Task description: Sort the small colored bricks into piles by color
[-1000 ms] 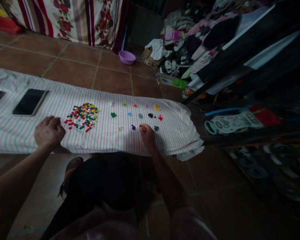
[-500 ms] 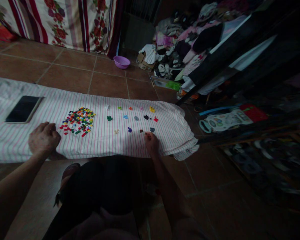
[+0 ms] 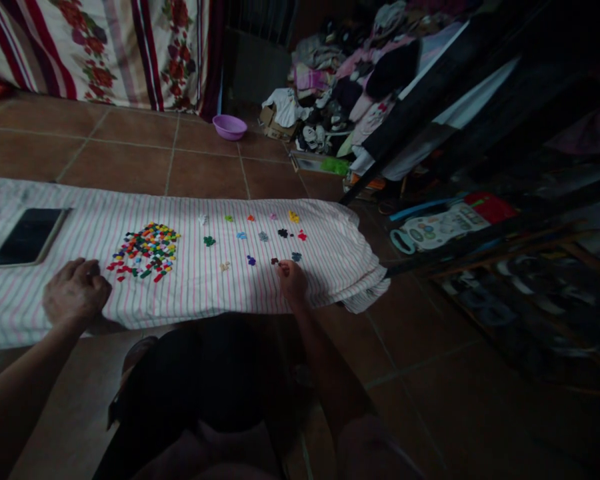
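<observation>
A mixed pile of small coloured pieces (image 3: 147,250) lies on a striped cloth (image 3: 195,287). To its right are several small single-colour groups, among them dark green (image 3: 209,241), yellow (image 3: 293,216), red (image 3: 302,235), purple (image 3: 251,260) and beige (image 3: 225,266). My right hand (image 3: 293,280) has its fingers pinched beside the brown group (image 3: 275,261), just below the dark grey group (image 3: 297,256); what is between the fingertips is too small to make out. My left hand (image 3: 76,291) rests on the cloth left of the pile, fingers loosely bent, holding nothing visible.
A phone (image 3: 29,236) lies at the cloth's left. Beyond are a purple basin (image 3: 229,127) on the tiled floor, a patterned curtain (image 3: 125,53) and heaped clothes (image 3: 325,80). A toy panel (image 3: 440,225) is at the right.
The camera view has shifted slightly, moving the scene leftward. My right hand has come a little closer to the brown group. My left hand stays beside the pile.
</observation>
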Tool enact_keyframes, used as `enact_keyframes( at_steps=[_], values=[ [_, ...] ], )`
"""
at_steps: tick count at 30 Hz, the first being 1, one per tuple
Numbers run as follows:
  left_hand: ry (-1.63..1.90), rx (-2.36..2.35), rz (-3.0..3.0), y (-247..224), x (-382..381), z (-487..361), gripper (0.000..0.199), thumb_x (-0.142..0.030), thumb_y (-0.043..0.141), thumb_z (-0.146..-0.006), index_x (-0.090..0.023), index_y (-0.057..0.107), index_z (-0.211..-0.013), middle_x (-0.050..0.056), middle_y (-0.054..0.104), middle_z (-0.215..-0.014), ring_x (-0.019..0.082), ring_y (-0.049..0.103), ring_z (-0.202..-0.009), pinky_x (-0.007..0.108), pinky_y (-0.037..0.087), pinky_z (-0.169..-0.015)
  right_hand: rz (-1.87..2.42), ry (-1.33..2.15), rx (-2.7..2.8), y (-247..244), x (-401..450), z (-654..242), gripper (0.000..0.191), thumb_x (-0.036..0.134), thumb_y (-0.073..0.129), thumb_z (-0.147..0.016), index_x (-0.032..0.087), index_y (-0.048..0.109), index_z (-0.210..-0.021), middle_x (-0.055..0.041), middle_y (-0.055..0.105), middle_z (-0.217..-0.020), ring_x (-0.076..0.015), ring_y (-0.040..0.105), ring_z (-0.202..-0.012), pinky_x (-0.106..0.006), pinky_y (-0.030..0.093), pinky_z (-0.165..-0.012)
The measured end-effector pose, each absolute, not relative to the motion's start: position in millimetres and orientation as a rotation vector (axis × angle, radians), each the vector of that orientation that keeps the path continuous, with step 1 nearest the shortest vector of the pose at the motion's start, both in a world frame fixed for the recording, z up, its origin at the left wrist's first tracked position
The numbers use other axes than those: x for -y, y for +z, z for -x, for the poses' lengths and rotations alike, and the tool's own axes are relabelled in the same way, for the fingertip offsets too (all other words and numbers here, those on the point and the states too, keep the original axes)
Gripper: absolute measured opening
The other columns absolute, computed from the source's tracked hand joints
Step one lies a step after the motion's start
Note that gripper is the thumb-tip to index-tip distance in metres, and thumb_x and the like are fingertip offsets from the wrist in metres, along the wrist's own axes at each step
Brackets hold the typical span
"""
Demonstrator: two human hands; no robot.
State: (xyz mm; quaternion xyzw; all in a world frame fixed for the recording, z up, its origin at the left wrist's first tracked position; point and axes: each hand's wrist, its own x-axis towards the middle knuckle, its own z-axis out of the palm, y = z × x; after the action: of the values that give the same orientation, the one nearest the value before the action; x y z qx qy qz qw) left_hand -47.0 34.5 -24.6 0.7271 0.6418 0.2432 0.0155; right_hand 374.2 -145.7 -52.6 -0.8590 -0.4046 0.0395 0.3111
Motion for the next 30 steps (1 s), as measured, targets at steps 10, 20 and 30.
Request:
enact_keyframes(
  at_steps=[10,20,30],
  values=[
    [0.785,-2.004,-2.351,-33.2,-38.9,51.7,0.043,-0.029,0.044,-0.077,-0.015,0.068,-0.111,0.014,0.064,-0.125,0.031,0.06,-0.113,0.046,0.047,-0.099,2.356,0.138,1.073,-52.2,141.1,-375.8,0.018,0.029,0.059,-0.087,0.02,0.064,-0.101,-0.0052,0.071,-0.094,-0.0201,0.065,-0.088,-0.029,0.045,-0.078],
    [0.749,-2.034,-2.387,-36.7,-40.5,52.4,0.044,-0.029,0.04,-0.082,-0.01,0.068,-0.112,0.017,0.063,-0.127,0.031,0.059,-0.116,0.047,0.047,-0.1,2.272,0.19,1.078,-50.4,133.6,-379.7,0.027,0.024,0.059,-0.082,0.019,0.065,-0.108,-0.0058,0.071,-0.094,-0.0192,0.065,-0.084,-0.03,0.048,-0.081],
    [0.848,-1.978,-2.376,-46.2,-43.4,56.2,0.038,-0.025,0.046,-0.079,-0.014,0.066,-0.109,0.015,0.063,-0.126,0.03,0.058,-0.115,0.047,0.044,-0.102,2.254,0.134,1.177,-50.0,123.2,-385.4,0.032,0.031,0.058,-0.078,0.019,0.069,-0.105,-0.0053,0.069,-0.085,-0.0202,0.063,-0.08,-0.031,0.048,-0.077]
  ],
)
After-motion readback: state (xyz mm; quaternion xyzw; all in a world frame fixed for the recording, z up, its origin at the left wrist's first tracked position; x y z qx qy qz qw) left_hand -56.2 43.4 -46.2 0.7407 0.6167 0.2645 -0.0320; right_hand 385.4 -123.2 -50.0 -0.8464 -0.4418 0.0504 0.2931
